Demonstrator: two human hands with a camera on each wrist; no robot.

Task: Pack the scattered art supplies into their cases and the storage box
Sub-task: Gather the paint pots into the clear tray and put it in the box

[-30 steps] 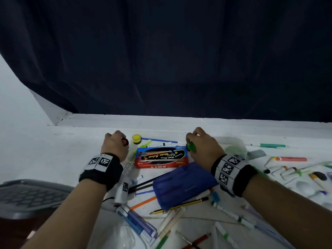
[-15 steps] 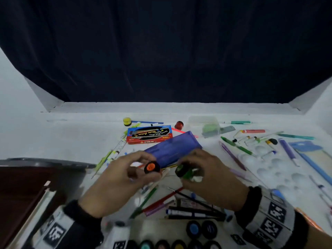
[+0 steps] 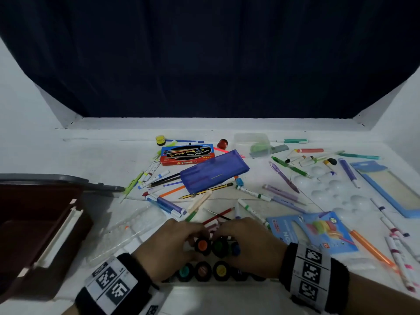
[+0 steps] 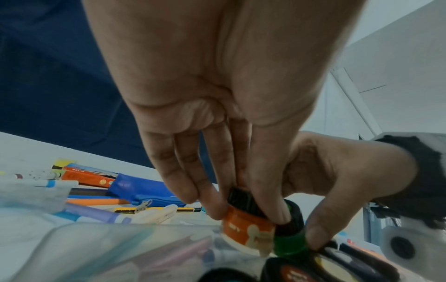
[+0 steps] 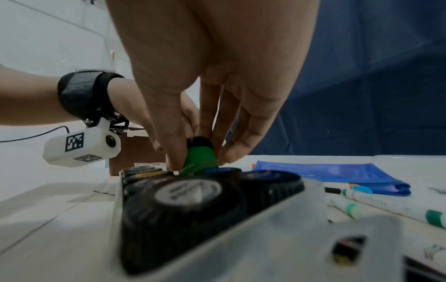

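At the table's near edge stands a clear paint case (image 5: pixel 277 215) with several black-capped paint pots in it. My left hand (image 3: pixel 172 242) pinches an orange paint pot (image 3: pixel 202 245) (image 4: pixel 246 227) by its black cap, low over the case's far row. Right beside it my right hand (image 3: pixel 247 244) pinches a green paint pot (image 3: pixel 219 246) (image 5: pixel 200 158), its base down among the other pots. The two pots touch side by side. A blue-capped pot (image 3: pixel 235 248) sits to the right of the green one.
A dark storage box (image 3: pixel 34 230) stands at the left. Further back lie a blue pencil pouch (image 3: pixel 213 170), a red paint-brush box (image 3: pixel 187 153), yellow (image 3: pixel 160 139) and red (image 3: pixel 222 143) paint pots, a white palette (image 3: pixel 334 189) and many loose markers and pens.
Both hands came back from the far side of the table with the orange and green pots and lowered them side by side into the paint case.
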